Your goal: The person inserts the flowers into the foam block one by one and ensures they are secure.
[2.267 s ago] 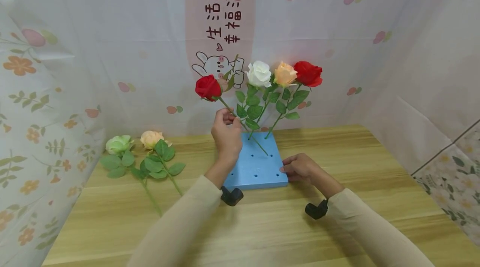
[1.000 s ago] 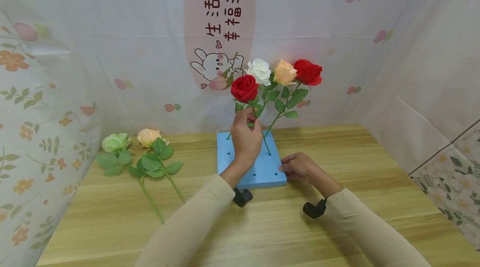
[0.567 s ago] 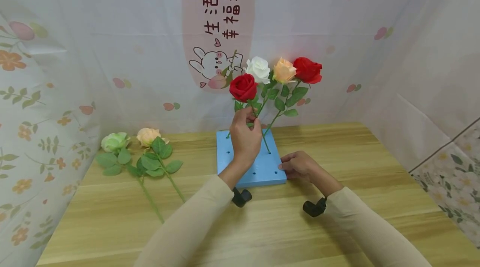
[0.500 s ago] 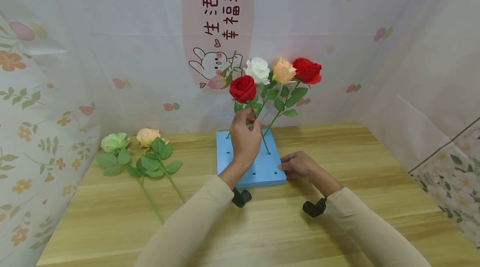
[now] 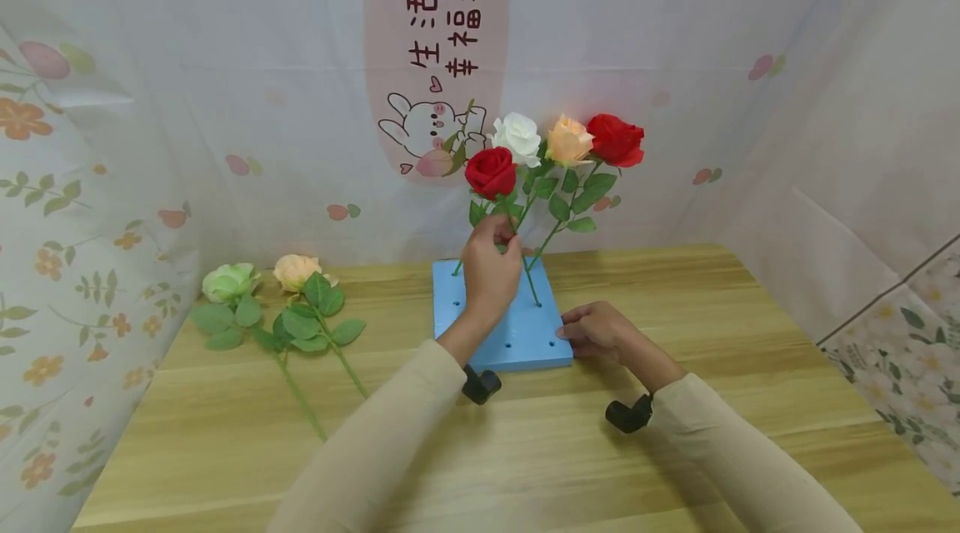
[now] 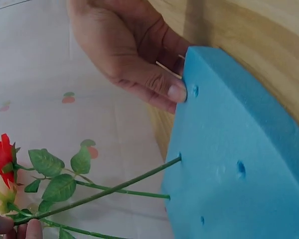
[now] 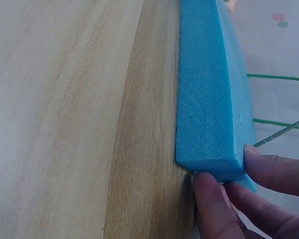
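Note:
My left hand (image 5: pixel 492 271) pinches the stem of a red rose (image 5: pixel 491 172) with thumb and fingers. The rose leans left, and its lower end enters a hole in the right part of a blue foam block (image 5: pixel 528 350). In the left wrist view, the dark green stem (image 6: pixel 109 190) meets the block at that hole. My right hand (image 5: pixel 600 331) grips the block's near right corner, thumb on the top face and fingers against the side. Behind stand a white rose (image 5: pixel 517 139), a peach rose (image 5: pixel 569 141) and another red rose (image 5: pixel 617 140).
On the left of the wooden table (image 5: pixel 555 466) lie a green rose (image 5: pixel 231 283) and a peach rose (image 5: pixel 297 273), stems toward me. A patterned cloth (image 5: pixel 300 100) hangs close behind the block. Several holes show in the block's top.
My left hand has carried the red rose to the right and brought it more upright, its stem end now at a hole. The right hand stays on the block's corner.

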`<state>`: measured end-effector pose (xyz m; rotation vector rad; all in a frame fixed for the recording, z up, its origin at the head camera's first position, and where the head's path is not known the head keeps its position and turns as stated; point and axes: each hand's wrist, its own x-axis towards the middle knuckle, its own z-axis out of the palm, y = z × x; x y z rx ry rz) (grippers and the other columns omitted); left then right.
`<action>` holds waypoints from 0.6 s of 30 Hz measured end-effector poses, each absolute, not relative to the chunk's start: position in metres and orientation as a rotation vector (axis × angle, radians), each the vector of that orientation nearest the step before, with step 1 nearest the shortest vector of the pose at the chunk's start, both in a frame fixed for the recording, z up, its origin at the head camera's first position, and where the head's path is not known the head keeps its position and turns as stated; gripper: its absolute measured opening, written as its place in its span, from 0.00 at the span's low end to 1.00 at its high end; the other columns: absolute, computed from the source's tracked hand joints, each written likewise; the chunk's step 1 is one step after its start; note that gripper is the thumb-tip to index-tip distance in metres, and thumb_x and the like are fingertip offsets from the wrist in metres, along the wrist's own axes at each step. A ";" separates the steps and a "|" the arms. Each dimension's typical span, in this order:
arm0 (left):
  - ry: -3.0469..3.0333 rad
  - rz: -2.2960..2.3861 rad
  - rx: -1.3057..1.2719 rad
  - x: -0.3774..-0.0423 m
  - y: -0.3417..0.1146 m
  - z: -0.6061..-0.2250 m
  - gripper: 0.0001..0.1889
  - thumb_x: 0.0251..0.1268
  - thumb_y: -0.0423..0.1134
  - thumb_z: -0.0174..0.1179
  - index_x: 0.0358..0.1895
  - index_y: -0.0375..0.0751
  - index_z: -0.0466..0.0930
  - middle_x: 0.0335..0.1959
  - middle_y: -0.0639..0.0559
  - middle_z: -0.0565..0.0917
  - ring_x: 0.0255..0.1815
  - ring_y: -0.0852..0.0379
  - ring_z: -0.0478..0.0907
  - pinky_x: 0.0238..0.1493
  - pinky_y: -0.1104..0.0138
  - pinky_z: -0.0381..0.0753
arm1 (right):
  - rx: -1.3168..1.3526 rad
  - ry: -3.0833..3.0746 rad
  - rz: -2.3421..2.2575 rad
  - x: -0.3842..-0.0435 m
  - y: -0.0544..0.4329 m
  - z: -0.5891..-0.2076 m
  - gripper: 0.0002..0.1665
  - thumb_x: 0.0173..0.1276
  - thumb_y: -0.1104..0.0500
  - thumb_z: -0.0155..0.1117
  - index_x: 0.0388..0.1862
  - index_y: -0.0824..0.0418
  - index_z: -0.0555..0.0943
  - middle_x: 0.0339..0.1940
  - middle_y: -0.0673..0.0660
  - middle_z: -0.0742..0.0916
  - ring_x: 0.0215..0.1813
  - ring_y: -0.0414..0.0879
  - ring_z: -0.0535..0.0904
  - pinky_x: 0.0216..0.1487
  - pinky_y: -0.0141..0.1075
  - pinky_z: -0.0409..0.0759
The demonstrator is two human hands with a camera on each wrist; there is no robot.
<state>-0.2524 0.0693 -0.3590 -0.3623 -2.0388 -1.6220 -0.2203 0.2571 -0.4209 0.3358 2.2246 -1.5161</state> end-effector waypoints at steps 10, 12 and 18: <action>-2.115 -1.578 -0.398 -0.263 0.070 -0.355 0.08 0.65 0.28 0.58 0.45 0.37 0.80 0.33 0.48 0.81 0.36 0.55 0.79 0.35 0.67 0.80 | 0.332 2.218 -1.536 -0.221 0.258 -0.421 0.27 0.66 0.67 0.62 0.63 0.77 0.71 0.51 0.67 0.83 0.42 0.47 0.83 0.48 0.44 0.85; -2.124 -1.567 -0.393 -0.264 0.071 -0.354 0.09 0.65 0.28 0.58 0.46 0.37 0.80 0.33 0.47 0.81 0.35 0.55 0.79 0.35 0.67 0.79 | 0.332 2.215 -1.541 -0.220 0.258 -0.421 0.28 0.66 0.67 0.62 0.63 0.77 0.70 0.51 0.67 0.83 0.42 0.47 0.83 0.48 0.44 0.85; -2.146 -1.532 -0.411 -0.265 0.075 -0.351 0.10 0.64 0.27 0.58 0.46 0.37 0.80 0.33 0.47 0.82 0.35 0.54 0.79 0.34 0.68 0.79 | 0.329 2.217 -1.537 -0.221 0.257 -0.421 0.29 0.66 0.67 0.62 0.63 0.78 0.70 0.52 0.68 0.83 0.42 0.47 0.83 0.48 0.44 0.84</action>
